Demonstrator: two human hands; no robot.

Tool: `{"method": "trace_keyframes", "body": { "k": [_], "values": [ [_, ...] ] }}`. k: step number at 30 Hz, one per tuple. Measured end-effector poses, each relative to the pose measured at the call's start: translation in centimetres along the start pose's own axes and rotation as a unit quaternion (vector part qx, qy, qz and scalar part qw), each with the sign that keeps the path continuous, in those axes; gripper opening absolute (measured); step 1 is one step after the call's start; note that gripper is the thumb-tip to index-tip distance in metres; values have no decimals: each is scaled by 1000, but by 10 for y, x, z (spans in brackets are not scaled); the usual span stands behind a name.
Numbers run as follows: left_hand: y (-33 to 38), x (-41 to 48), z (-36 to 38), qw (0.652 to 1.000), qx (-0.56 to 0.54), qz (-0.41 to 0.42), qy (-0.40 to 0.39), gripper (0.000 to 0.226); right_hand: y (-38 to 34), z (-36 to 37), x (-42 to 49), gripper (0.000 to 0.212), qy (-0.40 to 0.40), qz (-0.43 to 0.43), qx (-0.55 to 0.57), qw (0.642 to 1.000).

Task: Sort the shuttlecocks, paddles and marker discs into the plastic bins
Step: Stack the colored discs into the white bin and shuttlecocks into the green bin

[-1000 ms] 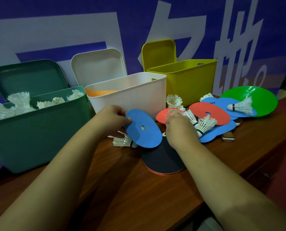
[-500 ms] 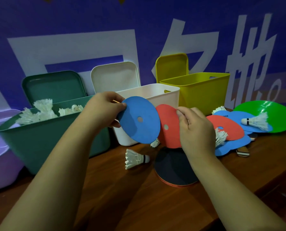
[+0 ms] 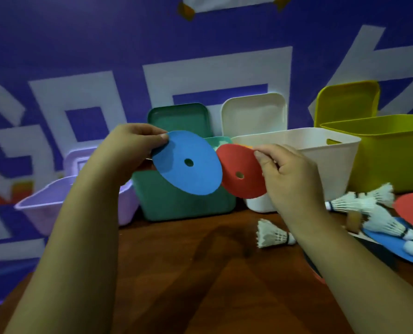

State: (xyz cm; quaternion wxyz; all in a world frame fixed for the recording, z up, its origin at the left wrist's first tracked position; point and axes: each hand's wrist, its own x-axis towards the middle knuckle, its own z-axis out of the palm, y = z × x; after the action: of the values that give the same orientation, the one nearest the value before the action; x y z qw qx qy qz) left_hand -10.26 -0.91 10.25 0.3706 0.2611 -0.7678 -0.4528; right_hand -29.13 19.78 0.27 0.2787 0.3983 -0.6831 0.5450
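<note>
- The left hand (image 3: 128, 150) pinches the rim of a flat blue foam marker disc with a centre hole (image 3: 187, 162) between thumb and curled fingers.
- The right hand (image 3: 289, 179) pinches a matching red foam disc (image 3: 239, 172) the same way. Both discs are in the air in front of the bins, with the blue edge overlapping the red.
- The step looks like carrying both discs to one bin. The open white plastic bin (image 3: 321, 160) just behind the red disc seems likeliest, as something orange shows at its rim.
- To do it well, tilt each disc flat, clear the rim, then release it low inside so it stacks.
- A dark green bin (image 3: 183, 206), a lilac bin (image 3: 56, 206) and a yellow-green bin (image 3: 393, 155) stand in the same row.
- The brown wooden table (image 3: 200, 273) carries a white feather shuttlecock (image 3: 273, 233), with more sports gear to the right.
- A blue banner with white lettering (image 3: 128, 56) forms the backdrop.
</note>
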Motion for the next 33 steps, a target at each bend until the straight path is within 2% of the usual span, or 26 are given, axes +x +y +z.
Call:
{"method": "trace_keyframes", "body": {
  "k": [6, 11, 14, 18, 21, 23, 24, 26, 28, 33],
  "values": [
    [-51, -18, -87, 990, -59, -50, 122, 11, -60, 74, 17, 19, -81, -53, 28, 995],
    [-94, -24, -138, 959, -155, -77, 226, 15, -105, 116, 16, 18, -117, -82, 20, 990],
    [-108, -20, -156, 936, -188, -78, 286, 7, -125, 140, 14, 15, -118, -96, 42, 988],
    [-122, -3, -178, 914, -239, -74, 321, 11, -139, 169, 21, 12, -100, -81, 58, 990],
    [-131, 15, -188, 906, -237, -78, 342, 17, -145, 187, 30, 11, -87, -67, 79, 991],
    [-144, 31, -195, 911, -206, -77, 348, 17, -147, 196, 36, 11, -78, -62, 91, 991],
    [-152, 40, -198, 919, -155, -83, 353, 22, -147, 200, 38, 11, -74, -59, 99, 991],
    [-167, 51, -199, 929, 31, -125, 346, 41, -145, 207, 39, 10, -64, -53, 114, 990],
    [-179, 54, -195, 914, 153, -145, 346, 51, -141, 212, 36, 9, -62, -59, 122, 989],
    [-201, 44, -186, 920, 175, -11, 350, 37, -136, 221, 30, 10, -75, -99, 136, 983]
  ]
}}
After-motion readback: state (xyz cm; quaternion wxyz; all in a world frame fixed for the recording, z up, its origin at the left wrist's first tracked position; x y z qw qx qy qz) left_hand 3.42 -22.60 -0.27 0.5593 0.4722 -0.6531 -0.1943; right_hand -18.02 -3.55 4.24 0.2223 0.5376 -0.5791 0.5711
